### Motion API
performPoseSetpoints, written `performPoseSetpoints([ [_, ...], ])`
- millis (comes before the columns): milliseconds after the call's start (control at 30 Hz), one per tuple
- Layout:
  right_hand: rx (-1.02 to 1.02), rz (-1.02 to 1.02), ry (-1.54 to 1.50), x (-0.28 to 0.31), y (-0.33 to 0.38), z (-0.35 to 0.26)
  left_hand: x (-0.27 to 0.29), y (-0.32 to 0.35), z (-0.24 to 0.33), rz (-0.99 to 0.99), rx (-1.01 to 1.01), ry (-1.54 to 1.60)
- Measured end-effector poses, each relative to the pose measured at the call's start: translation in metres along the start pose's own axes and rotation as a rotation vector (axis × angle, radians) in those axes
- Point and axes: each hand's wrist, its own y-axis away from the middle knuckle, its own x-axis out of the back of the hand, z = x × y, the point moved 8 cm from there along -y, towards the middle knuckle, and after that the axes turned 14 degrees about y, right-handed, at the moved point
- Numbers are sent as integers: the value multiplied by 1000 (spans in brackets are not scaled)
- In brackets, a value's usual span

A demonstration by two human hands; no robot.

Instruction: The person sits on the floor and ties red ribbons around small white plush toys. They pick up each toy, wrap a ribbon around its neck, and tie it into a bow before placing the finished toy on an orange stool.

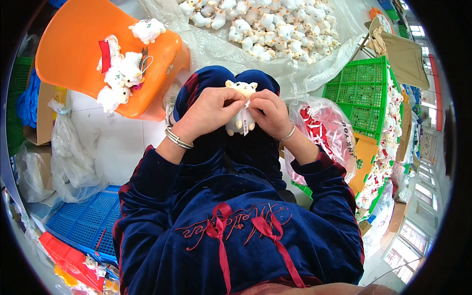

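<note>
A small cream and white plush toy (241,121) with a pale face stands upright over my knees, facing up toward me. A narrow white ribbon (245,123) with dark print hangs down its front from the neck. My left hand (216,105) is closed, thumb and fingertips pinched at the left of the toy's neck. From the other side my right hand (269,112) pinches at the neck too, close to the top of the ribbon. The fingertips partly cover the neck, so exactly what lies between them is hard to see.
An orange chair (73,54) at left bears several plush toys (130,69). A heap of plush toys (275,29) lies on clear plastic sheeting ahead. To the right are a bag of red and white ribbons (317,128) and a green crate (356,93). Blue crates (83,216) stand lower left.
</note>
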Motion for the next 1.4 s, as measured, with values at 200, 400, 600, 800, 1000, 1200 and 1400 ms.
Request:
performPoseSetpoints([
  [200,25,-4,-59,0,1,3,1,-1,-3,-64,-34,15],
  [400,8,-9,-58,-2,2,3,-1,-1,9,-129,-138,-157],
  [600,-14,-18,-37,-2,1,4,-1,1,9,-88,-196,-282],
  [800,-11,-9,-31,-2,4,4,2,-1,8,-146,-68,-217],
  [1000,-20,3,-43,-3,4,5,-5,-1,16,-206,-282,-381],
  [1200,-15,-6,-31,-3,5,4,-4,-2,12,-174,-160,-384],
  [1400,-31,2,-56,-4,6,6,-4,-2,19,-215,-270,-383],
])
